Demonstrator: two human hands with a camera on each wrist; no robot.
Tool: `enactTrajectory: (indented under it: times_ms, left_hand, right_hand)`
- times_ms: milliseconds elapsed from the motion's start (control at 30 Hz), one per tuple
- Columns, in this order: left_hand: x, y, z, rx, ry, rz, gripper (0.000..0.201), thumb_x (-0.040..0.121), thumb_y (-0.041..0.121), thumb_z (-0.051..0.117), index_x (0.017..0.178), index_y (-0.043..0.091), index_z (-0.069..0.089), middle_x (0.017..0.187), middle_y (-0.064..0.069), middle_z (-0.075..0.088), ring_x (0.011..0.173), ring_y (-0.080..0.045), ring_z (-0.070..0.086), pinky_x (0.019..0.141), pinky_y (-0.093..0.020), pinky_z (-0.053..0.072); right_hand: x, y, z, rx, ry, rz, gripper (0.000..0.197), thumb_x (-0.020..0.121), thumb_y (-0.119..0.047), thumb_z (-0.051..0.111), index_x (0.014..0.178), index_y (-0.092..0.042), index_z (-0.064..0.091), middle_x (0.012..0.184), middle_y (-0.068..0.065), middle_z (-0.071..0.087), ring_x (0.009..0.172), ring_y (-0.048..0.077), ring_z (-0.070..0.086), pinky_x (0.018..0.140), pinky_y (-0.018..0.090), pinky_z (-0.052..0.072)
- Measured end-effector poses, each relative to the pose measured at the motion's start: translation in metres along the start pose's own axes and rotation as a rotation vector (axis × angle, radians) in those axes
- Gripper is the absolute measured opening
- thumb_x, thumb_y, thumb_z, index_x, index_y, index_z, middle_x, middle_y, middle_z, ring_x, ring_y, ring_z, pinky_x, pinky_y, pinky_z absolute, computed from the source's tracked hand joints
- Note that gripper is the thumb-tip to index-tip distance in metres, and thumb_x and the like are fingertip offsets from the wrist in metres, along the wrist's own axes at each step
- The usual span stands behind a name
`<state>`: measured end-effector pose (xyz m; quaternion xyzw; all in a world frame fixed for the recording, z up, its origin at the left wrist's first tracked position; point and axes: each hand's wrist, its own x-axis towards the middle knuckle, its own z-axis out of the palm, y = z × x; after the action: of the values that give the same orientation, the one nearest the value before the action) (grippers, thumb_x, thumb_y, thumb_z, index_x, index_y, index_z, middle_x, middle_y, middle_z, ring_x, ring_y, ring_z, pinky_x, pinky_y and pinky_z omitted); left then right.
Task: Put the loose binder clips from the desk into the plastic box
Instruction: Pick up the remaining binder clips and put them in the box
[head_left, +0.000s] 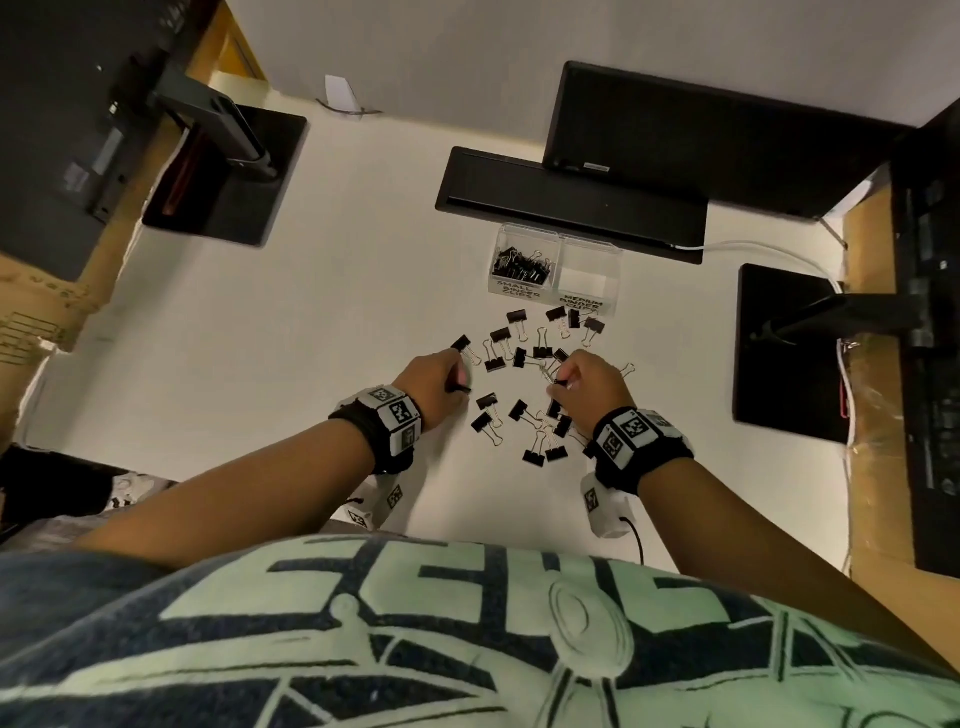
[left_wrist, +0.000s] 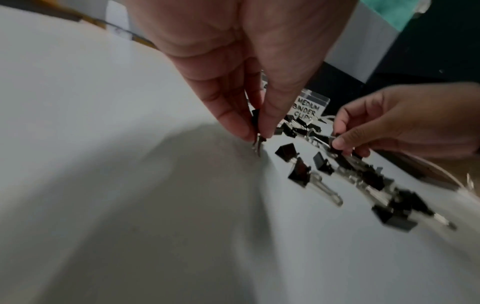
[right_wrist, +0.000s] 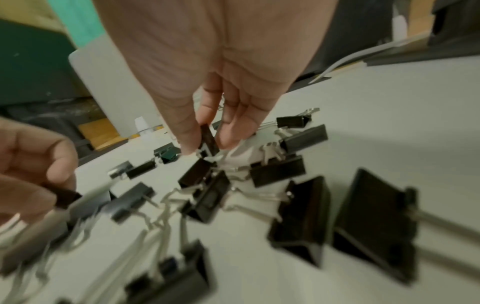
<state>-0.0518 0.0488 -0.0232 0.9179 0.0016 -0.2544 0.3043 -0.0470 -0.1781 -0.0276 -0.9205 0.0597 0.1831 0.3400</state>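
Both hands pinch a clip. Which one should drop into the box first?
Right, probably. The right hand sits closer to the plastic box, whose medium compartment looks empty; the left hand is farther left.

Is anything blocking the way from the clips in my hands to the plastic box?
Nothing visible: the plastic box stands open-topped beyond the loose clips, which lie flat between it and the left hand and right hand.

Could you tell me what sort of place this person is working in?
Most likely an office desk: a white desk, monitor stands at its sides, and a clear box labelled for small and medium binder clips.
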Motion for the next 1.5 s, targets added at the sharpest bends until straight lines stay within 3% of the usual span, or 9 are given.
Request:
enactTrajectory:
  times_ms: [167, 267, 467, 767, 933, 1067, 1233, 1367, 1500]
  left_hand:
    - [0.003, 0.003, 0.0, -0.115, 0.017, -0.002, 0.019, 0.086, 0.003, 0.052, 0.088, 0.02, 0.06, 0.093, 0.002, 0.061, 0.081, -0.018, 0.056, 0.075, -0.024, 0.041]
    - [0.006, 0.009, 0.002, -0.018, -0.034, 0.061, 0.033, 0.088, -0.001, 0.044, 0.091, 0.019, 0.07, 0.099, 0.002, 0.056, 0.088, -0.018, 0.056, 0.078, -0.022, 0.039]
    - [0.01, 0.016, 0.015, 0.258, -0.076, 0.189, 0.025, 0.089, 0.011, 0.052, 0.11, 0.017, 0.065, 0.114, -0.007, 0.051, 0.102, -0.026, 0.056, 0.086, -0.039, 0.051]
    - [0.013, 0.02, 0.019, 0.516, -0.146, 0.341, 0.026, 0.091, 0.014, 0.051, 0.116, 0.013, 0.056, 0.12, -0.008, 0.046, 0.108, -0.027, 0.049, 0.08, -0.038, 0.049]
    - [0.014, 0.019, 0.022, 0.51, -0.102, 0.325, 0.025, 0.09, 0.015, 0.052, 0.113, 0.006, 0.05, 0.117, -0.011, 0.045, 0.094, -0.029, 0.054, 0.072, -0.038, 0.051]
    - [0.015, 0.02, 0.02, 0.459, -0.099, 0.298, 0.024, 0.091, 0.016, 0.051, 0.112, 0.006, 0.047, 0.116, -0.01, 0.045, 0.089, -0.027, 0.054, 0.067, -0.034, 0.045]
    - [0.017, 0.02, 0.018, 0.278, -0.132, 0.226, 0.014, 0.086, 0.014, 0.056, 0.097, 0.01, 0.05, 0.104, -0.006, 0.049, 0.084, -0.024, 0.054, 0.072, -0.034, 0.048]
    - [0.019, 0.025, 0.011, 0.141, -0.119, 0.205, 0.012, 0.082, 0.009, 0.06, 0.091, 0.013, 0.054, 0.095, 0.001, 0.047, 0.082, -0.017, 0.049, 0.073, -0.025, 0.039]
    - [0.027, 0.045, -0.006, 0.09, -0.071, 0.233, 0.011, 0.083, 0.009, 0.062, 0.087, 0.015, 0.055, 0.092, 0.002, 0.051, 0.082, -0.014, 0.05, 0.075, -0.022, 0.037]
  right_hand:
    - [0.004, 0.003, -0.01, 0.274, 0.034, 0.112, 0.02, 0.084, -0.011, 0.067, 0.102, -0.013, 0.062, 0.081, -0.003, 0.058, 0.07, 0.007, 0.053, 0.064, 0.016, 0.044]
    - [0.004, 0.003, -0.016, 0.34, -0.007, 0.1, 0.026, 0.089, -0.004, 0.057, 0.108, -0.019, 0.064, 0.079, 0.004, 0.056, 0.066, 0.013, 0.055, 0.054, 0.016, 0.041]
    - [-0.006, -0.005, -0.017, 0.033, -0.043, -0.002, 0.02, 0.089, -0.005, 0.052, 0.097, -0.013, 0.069, 0.1, -0.003, 0.061, 0.087, 0.014, 0.057, 0.084, 0.029, 0.052]
    - [-0.006, 0.0, -0.006, -0.297, -0.254, -0.127, 0.026, 0.084, -0.019, 0.067, 0.108, -0.01, 0.062, 0.115, 0.002, 0.05, 0.097, 0.018, 0.054, 0.082, 0.025, 0.042]
    - [0.001, 0.004, -0.003, -0.289, -0.218, -0.136, 0.014, 0.086, -0.02, 0.065, 0.087, -0.008, 0.06, 0.098, -0.004, 0.043, 0.087, 0.013, 0.046, 0.079, 0.028, 0.042]
    - [0.005, 0.001, -0.007, -0.243, -0.193, -0.155, 0.007, 0.088, -0.015, 0.06, 0.082, -0.014, 0.056, 0.093, -0.003, 0.05, 0.086, 0.015, 0.053, 0.077, 0.026, 0.043]
    - [0.032, -0.019, -0.039, -0.024, 0.039, -0.125, 0.01, 0.091, -0.012, 0.055, 0.095, -0.011, 0.065, 0.107, 0.001, 0.06, 0.089, 0.012, 0.057, 0.078, 0.019, 0.049]
    - [0.067, -0.035, -0.069, -0.021, 0.166, -0.104, 0.022, 0.091, -0.007, 0.052, 0.106, -0.014, 0.065, 0.12, 0.004, 0.059, 0.102, 0.018, 0.059, 0.092, 0.026, 0.048]
    - [0.086, -0.039, -0.076, -0.119, 0.105, -0.07, 0.031, 0.089, -0.003, 0.049, 0.111, -0.016, 0.064, 0.12, 0.006, 0.057, 0.106, 0.021, 0.057, 0.078, 0.024, 0.043]
